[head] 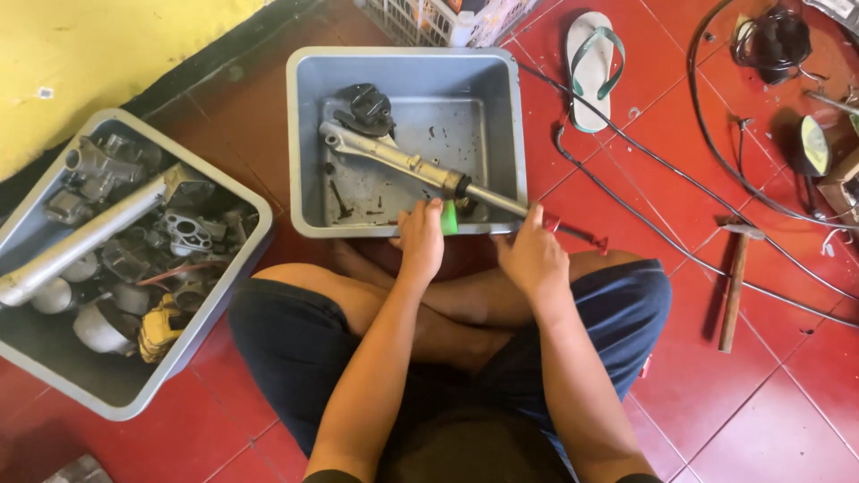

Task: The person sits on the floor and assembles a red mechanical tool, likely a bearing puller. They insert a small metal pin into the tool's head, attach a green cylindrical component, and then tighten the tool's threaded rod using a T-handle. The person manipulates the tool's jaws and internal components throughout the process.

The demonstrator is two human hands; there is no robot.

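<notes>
Your crossed legs (447, 313) sit just short of the grey tub (407, 67). Over its near rim your left hand (419, 240) closes its fingers on a small green piece (448, 217). Your right hand (530, 258) grips the fork tube (420, 165), which slants across the tub. Right of the tub lies a hammer (735, 277); left of it, a bin of engine parts (125, 259)

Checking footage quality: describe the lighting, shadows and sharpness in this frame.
Head view: even, soft daylight, with no harsh glare; the hammer casts a faint shadow on the red floor; left hand, right hand and grey tub are sharp; straight edges bow slightly near the frame's borders.
</notes>
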